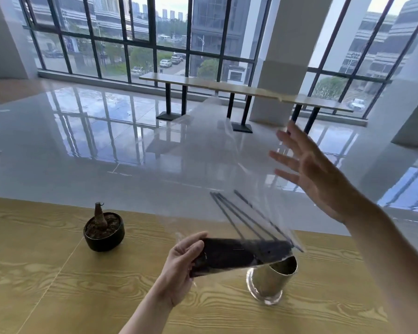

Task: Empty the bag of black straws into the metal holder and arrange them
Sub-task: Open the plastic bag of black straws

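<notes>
Now left hand (179, 263) grips bag (239, 256); right hand (316, 174) raised, splayed.

hands (179, 266): 2 | bag (239, 256): 1 | metal holder (273, 278): 1 | potted plant (103, 231): 1 | loose straws (241, 215): perhaps 4, blurred

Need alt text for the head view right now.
The left hand tips a clear plastic bag of black straws toward the shiny metal cylinder holder on the wooden table. The right hand is raised, open. A small black plant pot stands left.
</notes>
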Demonstrator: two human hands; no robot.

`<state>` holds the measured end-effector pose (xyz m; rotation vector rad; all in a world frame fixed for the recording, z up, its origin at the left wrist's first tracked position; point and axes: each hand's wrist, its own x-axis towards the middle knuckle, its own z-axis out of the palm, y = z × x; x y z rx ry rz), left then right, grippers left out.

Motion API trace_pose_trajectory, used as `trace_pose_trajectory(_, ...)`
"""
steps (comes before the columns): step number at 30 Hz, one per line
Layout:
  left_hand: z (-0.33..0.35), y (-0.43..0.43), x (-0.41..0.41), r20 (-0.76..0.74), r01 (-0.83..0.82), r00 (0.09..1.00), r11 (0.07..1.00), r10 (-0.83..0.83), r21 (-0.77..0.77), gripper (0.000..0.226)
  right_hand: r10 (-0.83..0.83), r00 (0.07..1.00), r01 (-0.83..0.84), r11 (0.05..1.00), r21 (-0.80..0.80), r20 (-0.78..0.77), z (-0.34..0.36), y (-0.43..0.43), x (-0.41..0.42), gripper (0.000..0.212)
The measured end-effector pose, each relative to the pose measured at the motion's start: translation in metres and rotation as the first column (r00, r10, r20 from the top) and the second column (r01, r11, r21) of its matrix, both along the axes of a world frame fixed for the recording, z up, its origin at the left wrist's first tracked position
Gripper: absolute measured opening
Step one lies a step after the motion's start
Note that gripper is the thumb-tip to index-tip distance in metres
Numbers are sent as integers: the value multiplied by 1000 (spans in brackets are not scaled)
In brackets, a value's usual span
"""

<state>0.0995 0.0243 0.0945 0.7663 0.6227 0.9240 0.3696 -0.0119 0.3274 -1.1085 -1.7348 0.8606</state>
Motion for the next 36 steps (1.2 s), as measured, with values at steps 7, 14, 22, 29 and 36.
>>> trace_pose_trajectory(7,65,12,-13,-132,-18,991,991,36,134,54,-25,981,83,950,-301,192,-124,-25,-13,87)
trace_pose_trajectory(14,147,28,-14,-358,139,934,933,-11,332,74,-354,771,27,849,-527,-530,-191,-40,-31,80)
trace_pose_trajectory(22,151,5,8,-521,-80,704,783,482,617,24,-270,632,-267,804,-532,-726,-220,-25,-63,66)
trace_pose_trajectory(29,166,18,25,-518,-85,598,691,612,718,31,-296,540,-286,815,-503,-788,-239,-7,-90,84)
trace_pose_trajectory(36,178,23,16,-463,-130,599,650,653,749,30,-278,382,-333,848,-412,-881,-236,10,-104,82)
